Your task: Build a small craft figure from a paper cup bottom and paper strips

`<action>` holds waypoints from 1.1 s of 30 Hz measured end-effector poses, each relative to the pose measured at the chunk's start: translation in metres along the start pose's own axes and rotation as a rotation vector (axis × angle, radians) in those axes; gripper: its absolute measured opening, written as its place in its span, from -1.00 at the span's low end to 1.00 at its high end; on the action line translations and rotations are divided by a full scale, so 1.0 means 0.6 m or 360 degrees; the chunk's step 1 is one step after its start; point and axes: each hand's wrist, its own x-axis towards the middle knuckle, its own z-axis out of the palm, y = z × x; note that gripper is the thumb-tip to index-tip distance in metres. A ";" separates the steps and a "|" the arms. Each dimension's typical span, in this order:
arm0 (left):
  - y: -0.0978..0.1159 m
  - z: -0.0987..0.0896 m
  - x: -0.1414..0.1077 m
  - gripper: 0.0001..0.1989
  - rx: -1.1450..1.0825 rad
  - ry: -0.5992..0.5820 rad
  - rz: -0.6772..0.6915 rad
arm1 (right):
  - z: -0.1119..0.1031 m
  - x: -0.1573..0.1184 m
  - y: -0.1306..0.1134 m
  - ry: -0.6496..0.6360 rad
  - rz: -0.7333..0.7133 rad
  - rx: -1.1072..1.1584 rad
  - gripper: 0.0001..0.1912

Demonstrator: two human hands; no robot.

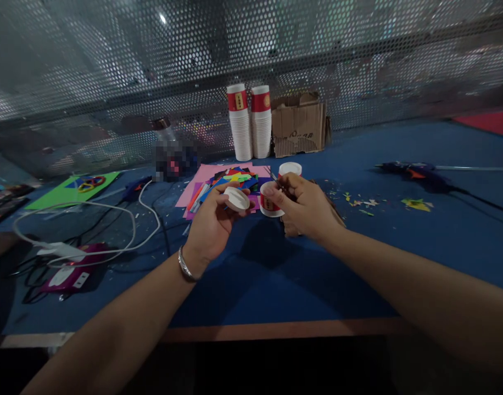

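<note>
In the head view, the left hand pinches a white disc between thumb and fingers, its grip closed on the edge. The right hand has its grip curled around what look like scissors. A red-and-white cup is at the right thumb; whether it is held, I cannot tell. Coloured paper lies beyond on the blue desk.

1 cardboard box near perforated panel; 1 purple power strip at left.
</note>
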 end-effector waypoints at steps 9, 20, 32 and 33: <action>0.011 -0.003 0.011 -0.63 -0.0072 0.0119 -0.0261 | -0.015 0.023 0.028 -0.0314 -0.0064 -0.0699 -0.82; 0.006 0.002 0.006 -0.71 0.0074 0.0285 -0.0456 | -0.077 0.033 -0.018 0.0371 -0.0343 -0.0302 -0.75; 0.002 0.007 -0.005 -0.65 -0.0030 -0.0084 -0.0502 | -0.168 0.127 0.153 0.0669 -0.0055 -0.0784 -0.78; 0.003 0.008 -0.006 -0.66 -0.0026 -0.0069 -0.0525 | -0.168 0.127 0.155 0.0662 -0.0034 -0.0787 -0.78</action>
